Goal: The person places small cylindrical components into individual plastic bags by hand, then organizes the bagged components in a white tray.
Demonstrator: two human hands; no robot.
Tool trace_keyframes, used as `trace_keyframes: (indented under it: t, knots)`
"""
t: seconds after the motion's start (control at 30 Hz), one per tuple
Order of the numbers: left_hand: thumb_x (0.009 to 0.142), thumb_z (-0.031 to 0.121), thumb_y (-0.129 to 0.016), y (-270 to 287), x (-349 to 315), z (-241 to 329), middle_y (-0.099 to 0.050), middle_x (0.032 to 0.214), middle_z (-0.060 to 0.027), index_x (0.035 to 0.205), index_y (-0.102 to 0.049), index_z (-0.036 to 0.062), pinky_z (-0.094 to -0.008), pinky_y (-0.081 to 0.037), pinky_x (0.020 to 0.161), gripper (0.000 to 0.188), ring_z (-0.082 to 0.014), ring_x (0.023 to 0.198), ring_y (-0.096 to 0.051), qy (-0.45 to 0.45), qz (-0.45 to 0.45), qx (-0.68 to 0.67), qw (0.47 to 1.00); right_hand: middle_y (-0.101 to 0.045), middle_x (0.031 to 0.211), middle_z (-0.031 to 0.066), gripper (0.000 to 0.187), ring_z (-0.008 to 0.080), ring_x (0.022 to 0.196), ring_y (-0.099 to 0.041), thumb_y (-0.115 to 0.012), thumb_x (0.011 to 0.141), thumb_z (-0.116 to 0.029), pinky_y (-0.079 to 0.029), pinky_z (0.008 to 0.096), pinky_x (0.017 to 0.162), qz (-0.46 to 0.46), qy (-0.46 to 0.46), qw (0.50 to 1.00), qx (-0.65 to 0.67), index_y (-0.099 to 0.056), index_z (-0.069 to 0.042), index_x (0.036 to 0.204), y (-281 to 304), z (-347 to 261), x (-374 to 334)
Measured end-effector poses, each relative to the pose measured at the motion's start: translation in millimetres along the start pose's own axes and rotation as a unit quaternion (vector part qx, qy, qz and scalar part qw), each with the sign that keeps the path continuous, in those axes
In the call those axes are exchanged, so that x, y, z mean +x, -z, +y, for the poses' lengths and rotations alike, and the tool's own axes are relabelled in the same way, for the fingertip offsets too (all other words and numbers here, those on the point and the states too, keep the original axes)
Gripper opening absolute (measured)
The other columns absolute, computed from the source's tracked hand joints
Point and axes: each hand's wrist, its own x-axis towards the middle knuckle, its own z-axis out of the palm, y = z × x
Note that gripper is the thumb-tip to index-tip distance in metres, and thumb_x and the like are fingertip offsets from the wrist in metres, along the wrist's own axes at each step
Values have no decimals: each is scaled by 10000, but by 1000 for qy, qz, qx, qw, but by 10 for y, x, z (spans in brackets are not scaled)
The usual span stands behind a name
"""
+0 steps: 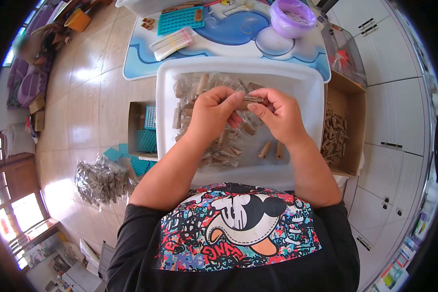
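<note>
Between my two hands, above a white plastic tub (168, 80), is a small brown tube (246, 105) with clear film about it. My left hand (213, 109) pinches its left end between thumb and fingers. The thumb and fingers of my right hand (280, 113) close on its right end. My fingers cover part of the tube. Below my hands, many brown tubes in clear wrappers (224, 151) lie heaped in the tub's left and middle. Two bare brown tubes (265, 150) rest on the tub floor at the right.
A cardboard box of loose brown tubes (333, 136) stands right of the tub. At left are a box with teal grid trays (147, 140) and a bagged heap (102, 179) on the floor. The table behind holds a purple bowl (292, 22), clear bags (174, 43) and a teal tray (180, 20).
</note>
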Motion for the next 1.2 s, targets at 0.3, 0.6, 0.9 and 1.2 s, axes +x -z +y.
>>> trace_keyframes:
  t: [0.3,0.6,0.9,1.2]
  knots:
    - [884,249,-537,-16,-30,-9,-587,717,-38,829,-569,25,-215,-459,454,232,-93,512,-543,28,-1,-85,996,-536,682,-4,257,41,611,-472,-675,780,-147,-403,206,541,11,56,998,-30,-567,-21,977,-21,13,-30]
    - [879,130,-527,376,-192,361,-561,1036,-58,1094,-537,17,-226,-472,653,243,-95,787,-556,-188,103,84,973,-549,756,-21,236,32,657,-483,-664,793,-110,-391,165,573,44,-15,979,196,-545,-20,977,29,-16,-36]
    - [719,375,-671,1743,893,466,-591,980,-113,1016,-585,34,-334,-450,738,461,-234,828,-582,-145,331,527,769,-548,771,-23,224,17,666,-470,-649,805,-97,-365,148,562,63,-14,965,253,-536,-14,980,-46,-84,-17]
    - [756,392,-604,1864,1057,329,-624,945,-106,936,-643,107,-345,-449,755,340,-262,867,-586,-33,278,520,807,-546,781,-24,224,16,677,-468,-648,804,-88,-368,144,576,64,-32,965,252,-532,-8,978,-48,-95,-65]
